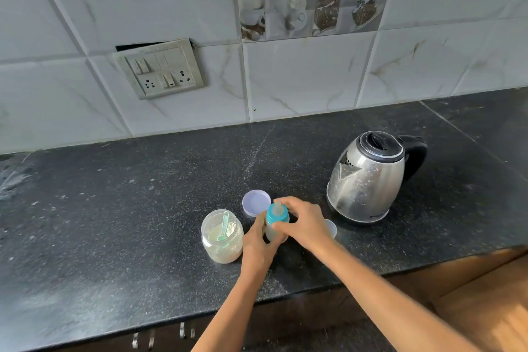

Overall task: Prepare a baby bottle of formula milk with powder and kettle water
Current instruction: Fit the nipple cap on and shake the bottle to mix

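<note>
Baby bottle (276, 220) stands upright on the black table (128, 208), nearer the front edge than the wall, long axis vertical, contents milky. The kettle (367, 180) sits just to its right and further back, handle toward the right edge. The open powder jar (222, 237) stands just to its left with a scoop (224, 227) inside. A lid (256, 203) lies just behind, and a clear cap (332, 228) shows beside the right hand (304, 221). That hand curls over the bottle's teal top from the right, probably to twist it tight. The left hand (257, 247) grips the body from the front left. The widest stretch of table runs toward the left edge.
</note>
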